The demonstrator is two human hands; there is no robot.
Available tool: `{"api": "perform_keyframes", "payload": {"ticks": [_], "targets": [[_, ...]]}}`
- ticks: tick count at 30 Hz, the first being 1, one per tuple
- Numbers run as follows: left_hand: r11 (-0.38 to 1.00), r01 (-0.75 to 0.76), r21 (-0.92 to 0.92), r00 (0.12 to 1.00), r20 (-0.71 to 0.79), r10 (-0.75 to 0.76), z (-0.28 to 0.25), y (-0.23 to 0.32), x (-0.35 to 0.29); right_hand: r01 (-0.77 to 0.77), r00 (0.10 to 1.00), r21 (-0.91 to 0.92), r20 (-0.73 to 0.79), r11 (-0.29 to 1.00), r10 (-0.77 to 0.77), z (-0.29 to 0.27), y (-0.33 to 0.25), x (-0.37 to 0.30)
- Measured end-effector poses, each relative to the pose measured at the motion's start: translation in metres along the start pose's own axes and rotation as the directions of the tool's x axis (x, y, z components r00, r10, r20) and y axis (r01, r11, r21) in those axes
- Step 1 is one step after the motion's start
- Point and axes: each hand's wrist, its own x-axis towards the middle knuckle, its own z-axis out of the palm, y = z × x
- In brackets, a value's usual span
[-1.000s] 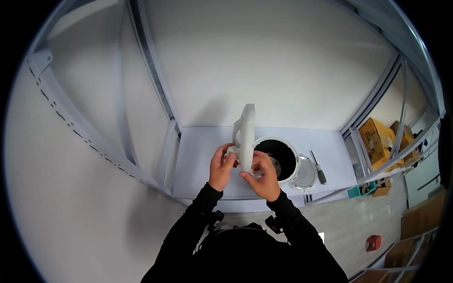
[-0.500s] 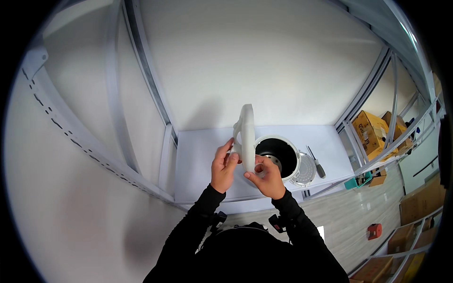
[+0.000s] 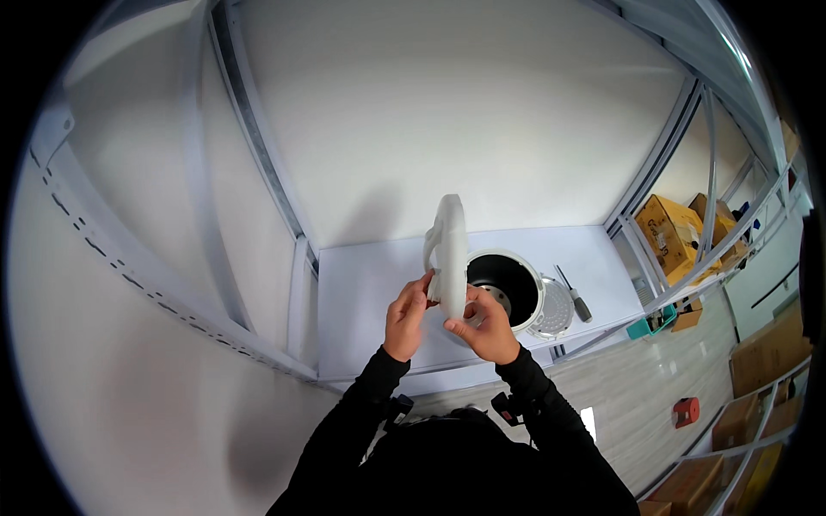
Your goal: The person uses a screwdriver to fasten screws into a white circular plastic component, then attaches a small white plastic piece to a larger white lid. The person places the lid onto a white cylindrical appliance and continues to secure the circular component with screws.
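Observation:
A white rice cooker lid [image 3: 453, 245] is held up on its edge above the table. My left hand [image 3: 404, 316] pinches a part low on its left side, thumb and fingertips together. My right hand [image 3: 492, 328] grips the lid's lower right edge, thumb towards me; some of its fingers are hidden behind the lid. Just to the right stands the open rice cooker body [image 3: 535, 320], white-rimmed and dark inside, partly covered by the lid and my right hand. A round, perforated grey-white plate [image 3: 555, 310] lies beside it. Farther right rests a screwdriver [image 3: 580, 304] with a grey handle.
The white table [image 3: 357, 292] stands against a pale wall, inside a metal frame [image 3: 284, 198]. Beyond its right side are cardboard boxes [image 3: 667, 236] and a teal bin [image 3: 650, 325]. A red object [image 3: 686, 412] sits on the floor, near shelves with more boxes.
My left hand has shifted slightly lower, its fingers drawn closer together on the lid's lower part. The lid has turned a little. My right hand keeps its hold.

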Motion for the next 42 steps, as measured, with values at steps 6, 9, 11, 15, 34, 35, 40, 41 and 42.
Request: {"api": "perform_keyframes", "payload": {"ticks": [6, 9, 11, 15, 34, 35, 40, 41, 42], "targets": [[0.954, -0.142, 0.263, 0.988, 0.099, 0.12, -0.002, 0.005, -0.001, -0.003, 0.998, -0.032, 0.065, 0.999, 0.005, -0.006, -0.002, 0.002], [0.912, -0.17, 0.373, 0.981, 0.149, 0.121, -0.008, 0.006, 0.002, -0.002, 0.997, -0.004, 0.082, 1.0, 0.002, -0.009, 0.001, 0.006], [0.936, -0.152, 0.318, 0.983, 0.145, 0.111, -0.01, 0.003, 0.003, 0.008, 0.995, -0.012, 0.1, 1.0, -0.006, -0.01, 0.0, 0.008], [0.961, -0.149, 0.234, 0.984, 0.128, 0.121, -0.008, -0.003, 0.003, 0.03, 0.99, -0.006, 0.142, 1.0, -0.029, -0.015, -0.008, 0.014], [0.951, -0.137, 0.278, 0.979, 0.187, 0.086, -0.008, 0.002, 0.016, 0.047, 0.989, 0.031, 0.137, 0.998, -0.051, -0.021, -0.012, 0.025], [0.945, -0.138, 0.297, 0.98, 0.178, 0.087, -0.009, 0.002, 0.016, 0.054, 0.988, 0.01, 0.141, 0.999, -0.054, -0.021, -0.013, 0.026], [0.878, -0.238, 0.415, 0.966, 0.197, 0.169, -0.007, 0.014, 0.011, 0.069, 0.989, -0.075, 0.134, 0.995, -0.058, -0.014, -0.022, 0.029], [0.846, -0.262, 0.465, 0.96, 0.215, 0.179, -0.005, 0.019, 0.013, 0.092, 0.989, -0.101, 0.127, 0.991, -0.079, -0.012, -0.024, 0.031], [0.809, -0.286, 0.514, 0.954, 0.23, 0.191, -0.004, 0.022, 0.013, 0.117, 0.987, -0.126, 0.123, 0.985, -0.102, -0.011, -0.025, 0.032]]}}
